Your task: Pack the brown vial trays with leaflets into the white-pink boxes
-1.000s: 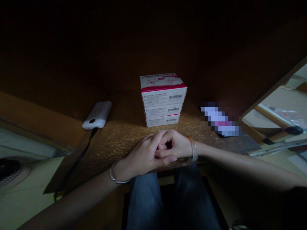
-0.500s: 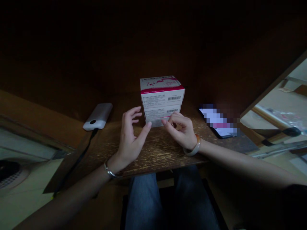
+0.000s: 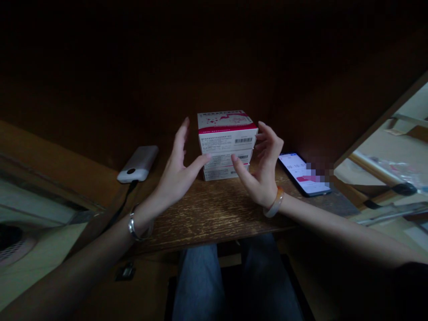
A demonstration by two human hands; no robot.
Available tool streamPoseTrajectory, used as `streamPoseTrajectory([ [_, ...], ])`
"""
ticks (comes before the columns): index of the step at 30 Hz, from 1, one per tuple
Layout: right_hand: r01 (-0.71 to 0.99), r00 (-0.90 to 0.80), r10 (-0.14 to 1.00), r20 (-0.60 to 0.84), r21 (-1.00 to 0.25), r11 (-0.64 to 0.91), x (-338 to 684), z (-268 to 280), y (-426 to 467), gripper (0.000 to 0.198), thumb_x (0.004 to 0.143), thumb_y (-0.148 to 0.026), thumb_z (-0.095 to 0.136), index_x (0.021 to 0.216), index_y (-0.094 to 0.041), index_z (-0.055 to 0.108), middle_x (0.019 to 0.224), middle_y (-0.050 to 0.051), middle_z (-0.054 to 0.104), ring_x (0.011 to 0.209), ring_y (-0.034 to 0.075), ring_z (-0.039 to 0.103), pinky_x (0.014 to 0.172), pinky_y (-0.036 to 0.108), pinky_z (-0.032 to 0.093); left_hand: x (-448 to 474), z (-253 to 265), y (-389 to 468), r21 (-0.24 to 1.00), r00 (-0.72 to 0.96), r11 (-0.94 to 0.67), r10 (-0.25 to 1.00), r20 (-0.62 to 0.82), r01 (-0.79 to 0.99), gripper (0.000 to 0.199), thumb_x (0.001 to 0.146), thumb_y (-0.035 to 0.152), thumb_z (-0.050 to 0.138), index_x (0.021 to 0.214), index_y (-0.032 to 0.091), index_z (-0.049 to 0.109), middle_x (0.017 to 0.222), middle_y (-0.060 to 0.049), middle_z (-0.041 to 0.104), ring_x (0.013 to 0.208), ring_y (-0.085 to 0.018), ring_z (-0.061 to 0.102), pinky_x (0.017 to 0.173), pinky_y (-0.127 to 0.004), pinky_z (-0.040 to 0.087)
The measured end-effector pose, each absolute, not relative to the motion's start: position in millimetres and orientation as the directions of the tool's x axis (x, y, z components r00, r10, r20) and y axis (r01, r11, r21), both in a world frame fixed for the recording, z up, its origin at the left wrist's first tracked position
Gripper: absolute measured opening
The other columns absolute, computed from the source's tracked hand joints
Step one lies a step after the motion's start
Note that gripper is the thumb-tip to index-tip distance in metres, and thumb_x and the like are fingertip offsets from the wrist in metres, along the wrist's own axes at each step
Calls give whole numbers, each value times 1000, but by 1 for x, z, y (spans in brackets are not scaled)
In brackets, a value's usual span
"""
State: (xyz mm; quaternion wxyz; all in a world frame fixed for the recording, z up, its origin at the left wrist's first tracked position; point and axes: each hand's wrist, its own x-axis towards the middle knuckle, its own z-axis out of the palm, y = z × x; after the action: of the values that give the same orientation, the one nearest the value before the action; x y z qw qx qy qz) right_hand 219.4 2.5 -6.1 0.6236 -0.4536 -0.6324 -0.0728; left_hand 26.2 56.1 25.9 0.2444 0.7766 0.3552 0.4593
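Boxes [image 3: 227,145], three white cartons with pink bands stacked one on another, stand on a scratched wooden worktop [image 3: 207,218], back from the middle of its front edge, between a person's two bare hands. The left hand [image 3: 177,171], with a silver bracelet [image 3: 131,225] at the wrist, is held at the left end of the stack, fingers raised and the thumb well apart from them. The right hand [image 3: 265,171], wearing an orange-and-pale bangle [image 3: 274,204], curves its fingers beside the right end of the top box, its thumb spread away in front of the middle one. Whether either hand touches the cardboard cannot be told. Printed text and barcodes face the person. Near the worktop's left edge lies a white power bank [image 3: 142,161], a black cable [image 3: 124,203] running from it toward the front left corner. A phone [image 3: 294,167], its lit screen partly blurred, lies near the right edge. Below the front edge show legs in blue jeans [image 3: 199,281].
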Motion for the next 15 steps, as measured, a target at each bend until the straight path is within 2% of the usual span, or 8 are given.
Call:
streamPoseTrajectory([
  [3,704,193,483,854,-464,538,223,0,8,68,92,-42,55,152,-27,25,152,15,33,141,34,33,111,60,35,27,25,59,715,363,-645,756,545,270,80,87,34,69,156,32,28,166,-7,29,152,-31,27,123,-57,24],
  [7,715,171,595,785,-514,473,228,-1,14,60,95,-49,50,150,-33,33,162,11,24,152,36,20,112,66,29,28,23,58,708,408,-676,716,566,204,72,87,31,69,152,28,39,162,-6,38,150,-29,33,126,-50,25],
  [10,670,126,661,740,-555,493,231,-5,17,50,97,-48,47,145,-34,42,156,10,38,147,35,32,111,66,30,28,18,58,705,408,-689,700,587,169,77,86,28,71,154,31,35,164,-5,34,151,-29,31,127,-50,23],
  [12,620,91,666,741,-566,544,233,-6,18,50,97,-46,49,144,-34,43,149,10,47,142,33,40,111,64,33,29,12,58,700,402,-698,689,603,147,81,85,28,72,156,34,32,165,-4,31,152,-29,29,127,-51,22],
  [15,550,66,650,757,-571,609,237,-6,19,51,96,-43,53,145,-32,44,150,9,48,143,32,40,114,61,32,30,3,59,687,391,-716,672,629,125,84,84,29,74,156,37,31,166,-3,28,152,-31,28,126,-53,22],
])
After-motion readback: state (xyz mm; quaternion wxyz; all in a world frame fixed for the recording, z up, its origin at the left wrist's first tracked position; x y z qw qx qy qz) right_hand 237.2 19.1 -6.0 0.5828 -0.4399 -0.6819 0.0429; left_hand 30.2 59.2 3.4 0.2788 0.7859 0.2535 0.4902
